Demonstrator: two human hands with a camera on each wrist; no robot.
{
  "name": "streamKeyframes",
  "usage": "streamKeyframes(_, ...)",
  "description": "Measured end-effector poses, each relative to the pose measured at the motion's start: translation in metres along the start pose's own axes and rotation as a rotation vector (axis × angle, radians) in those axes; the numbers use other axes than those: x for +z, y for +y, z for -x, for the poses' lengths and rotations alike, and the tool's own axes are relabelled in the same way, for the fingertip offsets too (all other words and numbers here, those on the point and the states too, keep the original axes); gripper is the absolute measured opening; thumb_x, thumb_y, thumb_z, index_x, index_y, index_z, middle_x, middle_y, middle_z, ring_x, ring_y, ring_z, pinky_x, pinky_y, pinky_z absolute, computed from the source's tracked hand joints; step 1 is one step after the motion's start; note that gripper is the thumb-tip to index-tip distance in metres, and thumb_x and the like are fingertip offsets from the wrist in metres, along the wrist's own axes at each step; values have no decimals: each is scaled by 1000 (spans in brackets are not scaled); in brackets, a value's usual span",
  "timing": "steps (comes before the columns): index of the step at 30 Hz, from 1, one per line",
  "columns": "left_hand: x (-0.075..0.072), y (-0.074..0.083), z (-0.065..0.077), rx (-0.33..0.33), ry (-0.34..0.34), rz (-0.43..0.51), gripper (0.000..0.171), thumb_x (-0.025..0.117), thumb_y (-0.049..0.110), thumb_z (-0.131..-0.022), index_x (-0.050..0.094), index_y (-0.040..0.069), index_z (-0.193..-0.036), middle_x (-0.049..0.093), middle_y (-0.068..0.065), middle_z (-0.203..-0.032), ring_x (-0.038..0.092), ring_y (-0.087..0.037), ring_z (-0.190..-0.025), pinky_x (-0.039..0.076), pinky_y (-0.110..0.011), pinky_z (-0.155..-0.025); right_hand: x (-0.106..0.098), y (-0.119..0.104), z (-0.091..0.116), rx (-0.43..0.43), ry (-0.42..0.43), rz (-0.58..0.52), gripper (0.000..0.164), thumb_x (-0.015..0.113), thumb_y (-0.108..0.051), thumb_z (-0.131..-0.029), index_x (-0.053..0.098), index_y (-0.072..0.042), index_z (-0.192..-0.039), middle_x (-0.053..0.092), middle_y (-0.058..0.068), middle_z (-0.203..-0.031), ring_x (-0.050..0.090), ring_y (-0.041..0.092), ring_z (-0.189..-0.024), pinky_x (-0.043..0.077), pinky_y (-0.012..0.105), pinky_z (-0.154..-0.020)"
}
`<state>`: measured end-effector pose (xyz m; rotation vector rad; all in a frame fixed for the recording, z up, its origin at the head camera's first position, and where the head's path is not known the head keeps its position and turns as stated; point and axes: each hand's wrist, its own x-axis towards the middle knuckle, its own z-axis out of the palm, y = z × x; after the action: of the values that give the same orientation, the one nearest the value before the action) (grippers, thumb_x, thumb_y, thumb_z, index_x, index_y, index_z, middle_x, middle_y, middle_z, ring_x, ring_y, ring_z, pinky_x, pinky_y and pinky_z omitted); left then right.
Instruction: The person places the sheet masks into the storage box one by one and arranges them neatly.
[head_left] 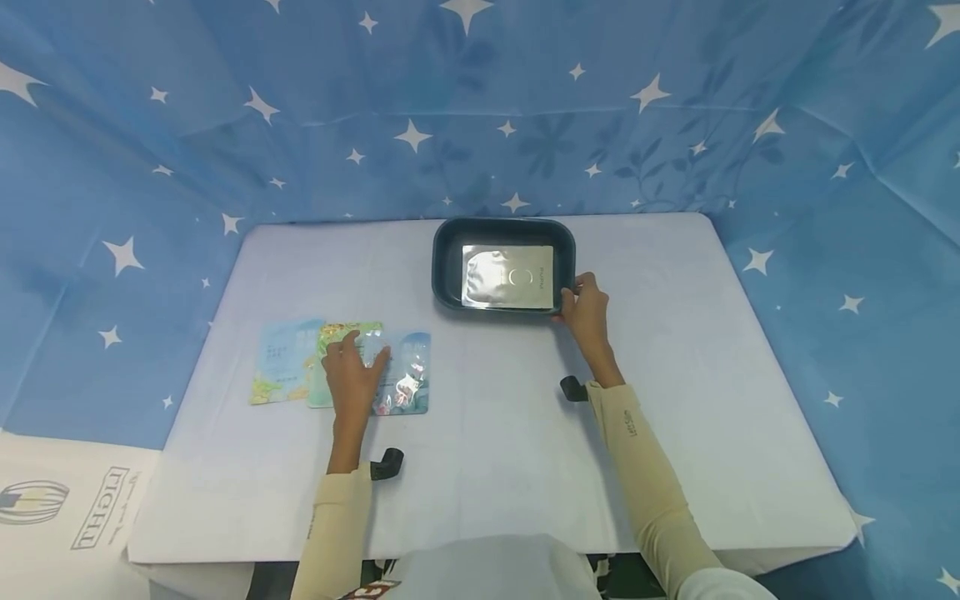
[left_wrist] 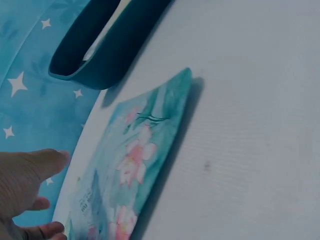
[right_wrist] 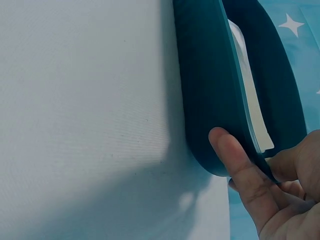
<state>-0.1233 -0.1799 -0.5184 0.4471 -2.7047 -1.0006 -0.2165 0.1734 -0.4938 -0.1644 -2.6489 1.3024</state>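
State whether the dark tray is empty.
The dark tray is not empty: the head view shows a shiny packet lying inside it.

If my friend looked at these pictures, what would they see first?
Probably the blue, starry cloth behind the table. Then the dark tray near the far edge, with a shiny packet inside and the right hand pinching its rim. Three colourful packets lie on the left, partly under the left hand.

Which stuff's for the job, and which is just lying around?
For the job:
right hand, gripping the dark tray
silver packet, inside it
left hand, over the green packet
pale blue packet, flowery packet

Just there:
starry blue cloth
printed white thing, lower left
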Motion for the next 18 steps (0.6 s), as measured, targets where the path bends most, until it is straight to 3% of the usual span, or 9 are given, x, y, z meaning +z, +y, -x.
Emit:
streamKeyframes(4, 3, -2, 4, -39, -26, -72, 77, 69, 43, -76, 37, 4, -134, 39, -24, -116, 39, -37, -99, 44, -49, -71, 1, 0, 0, -7, 7, 7, 24, 49, -9, -91, 44, 4, -111, 55, 32, -111, 66, 24, -58, 55, 20, -45)
streamKeyframes(10, 7, -3, 3, -39, -22, -107, 81, 72, 39, -73, 34, 3, -135, 38, -23, -110, 40, -34, -92, 43, -44, -66, 1, -1, 0, -30, 22, 18, 24, 49, -8, -91, 44, 5, -110, 55, 31, -111, 66, 24, -58, 56, 22, -47)
streamKeyframes(15, 5, 1, 0, -62, -84, -65, 81, 71, 33, -76, 29, 2, -137, 39, -25, -112, 44, -37, -94, 47, -49, -69, 0, -3, 1, 3, 9, 13, 26, 49, -10, -91, 43, 5, -112, 55, 30, -112, 66, 25, -61, 55, 19, -45)
streamKeyframes(18, 4, 3, -1, -85, -111, -23, 79, 70, 30, -78, 28, 0, -137, 42, -27, -115, 45, -41, -101, 47, -53, -78, 0, -3, 2, 19, 0, 18, 27, 49, -11, -91, 43, 4, -113, 55, 30, -112, 66, 25, -61, 55, 19, -45)
